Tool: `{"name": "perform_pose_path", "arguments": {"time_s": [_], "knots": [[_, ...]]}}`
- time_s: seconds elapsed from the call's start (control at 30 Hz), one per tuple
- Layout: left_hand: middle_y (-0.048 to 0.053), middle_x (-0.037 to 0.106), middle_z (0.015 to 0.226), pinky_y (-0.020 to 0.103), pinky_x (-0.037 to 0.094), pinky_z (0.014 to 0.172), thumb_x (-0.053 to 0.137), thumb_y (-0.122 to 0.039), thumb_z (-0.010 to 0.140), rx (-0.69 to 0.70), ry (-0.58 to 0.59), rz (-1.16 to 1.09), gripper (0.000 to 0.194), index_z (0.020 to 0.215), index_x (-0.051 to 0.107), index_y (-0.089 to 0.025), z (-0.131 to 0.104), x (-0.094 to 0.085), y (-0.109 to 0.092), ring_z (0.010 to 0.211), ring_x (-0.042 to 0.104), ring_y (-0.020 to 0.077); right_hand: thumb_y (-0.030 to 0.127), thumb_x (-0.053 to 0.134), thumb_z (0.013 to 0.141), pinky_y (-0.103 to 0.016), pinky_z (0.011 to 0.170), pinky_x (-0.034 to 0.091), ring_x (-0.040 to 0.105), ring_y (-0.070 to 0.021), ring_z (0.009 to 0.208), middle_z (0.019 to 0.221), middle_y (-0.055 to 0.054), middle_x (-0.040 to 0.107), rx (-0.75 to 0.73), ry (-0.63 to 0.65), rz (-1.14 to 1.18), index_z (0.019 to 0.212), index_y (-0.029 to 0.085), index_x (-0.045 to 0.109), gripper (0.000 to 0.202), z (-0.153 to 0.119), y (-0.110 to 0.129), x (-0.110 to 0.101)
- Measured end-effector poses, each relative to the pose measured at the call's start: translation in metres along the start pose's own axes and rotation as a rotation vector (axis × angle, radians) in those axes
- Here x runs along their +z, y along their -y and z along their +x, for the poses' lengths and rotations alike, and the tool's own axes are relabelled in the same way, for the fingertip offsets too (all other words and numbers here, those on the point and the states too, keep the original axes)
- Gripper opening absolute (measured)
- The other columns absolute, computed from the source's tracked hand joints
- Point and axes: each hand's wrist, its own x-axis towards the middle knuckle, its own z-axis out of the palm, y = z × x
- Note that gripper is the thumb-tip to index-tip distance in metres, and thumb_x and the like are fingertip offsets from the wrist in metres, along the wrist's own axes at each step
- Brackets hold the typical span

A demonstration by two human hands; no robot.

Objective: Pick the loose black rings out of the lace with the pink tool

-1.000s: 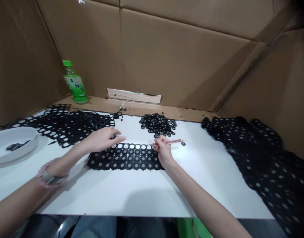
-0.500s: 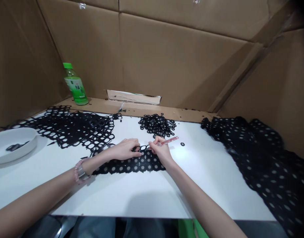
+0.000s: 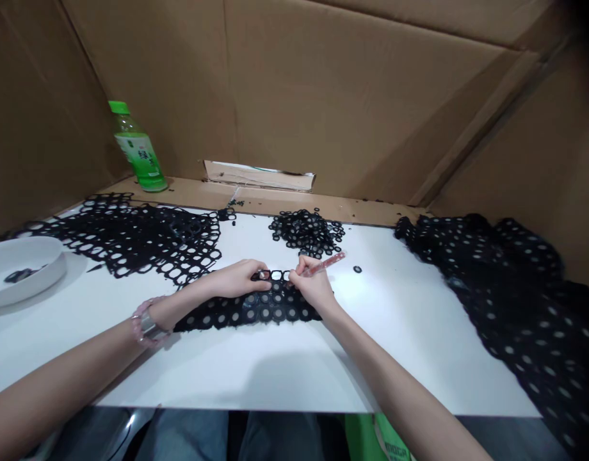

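Observation:
A black mesh strip with pale round dots [image 3: 256, 308] lies flat on the white table, in front of both hands. My left hand [image 3: 239, 279] rests over its upper left part, thumb and fingers pinching the mesh edge. My right hand [image 3: 314, 282] holds a slim pen-like tool with a reddish, clear barrel [image 3: 327, 263], its tip at the strip's upper edge, hidden by the fingers. Between the hands, open black loops show along that edge. Behind the hands sits a pile of small black rings [image 3: 306, 232], with one loose ring [image 3: 357, 269] to its right.
Black open netting [image 3: 145, 237] spreads at the left, beside a white bowl [image 3: 49, 272] with dark pieces inside. A green bottle [image 3: 143, 157] stands at the back left. Dotted black fabric [image 3: 510, 307] covers the right side. Cardboard walls [image 3: 294, 96] surround the table.
The view has shifted slightly, so the bottle and bowl appear further left and higher. Both hands stay at the strip's upper edge, and the left fingertips are now curled closer to it.

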Motion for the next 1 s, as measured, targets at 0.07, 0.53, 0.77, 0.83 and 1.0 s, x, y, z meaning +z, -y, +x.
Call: {"name": "perform_pose_path", "arguments": {"time_s": [0.07, 0.53, 0.77, 0.83, 1.0], "knots": [[-0.002, 0.05, 0.059, 0.023, 0.031, 0.055, 0.049, -0.045, 0.074, 0.033, 0.051, -0.01, 0.03, 0.065, 0.053, -0.017, 0.001, 0.0, -0.001, 0.056, 0.043, 0.014, 0.015, 0.051, 0.059, -0.023, 0.047, 0.027, 0.037, -0.0106, 0.047, 0.047, 0.007, 0.037, -0.005, 0.003, -0.022, 0.05, 0.021, 0.033, 0.02, 0.0, 0.001, 0.0], [-0.005, 0.038, 0.057, 0.022, 0.029, 0.054, 0.046, -0.041, 0.078, 0.102, 0.047, -0.149, 0.029, 0.061, 0.042, -0.018, -0.001, 0.003, -0.005, 0.055, 0.036, 0.0113, 0.016, 0.052, 0.062, -0.023, 0.049, 0.03, 0.043, -0.0113, 0.046, 0.044, 0.007, 0.04, -0.012, 0.039, 0.02, 0.049, 0.021, 0.034, 0.023, -0.003, 0.005, 0.001], [-0.003, 0.045, 0.056, 0.023, 0.03, 0.054, 0.044, -0.043, 0.077, -0.056, 0.015, -0.136, 0.032, 0.065, 0.054, -0.015, 0.001, 0.009, -0.008, 0.055, 0.04, 0.0122, 0.015, 0.051, 0.06, -0.021, 0.044, 0.033, 0.042, -0.0088, 0.038, 0.04, 0.01, 0.036, 0.111, -0.203, 0.323, 0.053, 0.022, 0.03, 0.023, -0.003, 0.001, 0.005], [-0.003, 0.049, 0.056, 0.022, 0.032, 0.054, 0.048, -0.05, 0.075, -0.073, 0.015, -0.137, 0.038, 0.068, 0.058, -0.014, 0.0, 0.009, -0.006, 0.055, 0.041, 0.0122, 0.014, 0.05, 0.058, -0.021, 0.044, 0.033, 0.044, -0.0098, 0.039, 0.039, 0.01, 0.037, 0.113, -0.203, 0.297, 0.052, 0.022, 0.03, 0.023, -0.004, 0.004, 0.004], [-0.003, 0.051, 0.055, 0.021, 0.032, 0.053, 0.055, -0.049, 0.071, -0.063, 0.01, -0.106, 0.037, 0.068, 0.063, -0.013, 0.0, 0.008, 0.005, 0.053, 0.041, 0.0111, 0.012, 0.049, 0.055, -0.022, 0.043, 0.031, 0.046, -0.0116, 0.042, 0.04, 0.008, 0.038, 0.079, -0.108, 0.11, 0.047, 0.022, 0.032, 0.022, -0.005, 0.007, 0.002]]}}
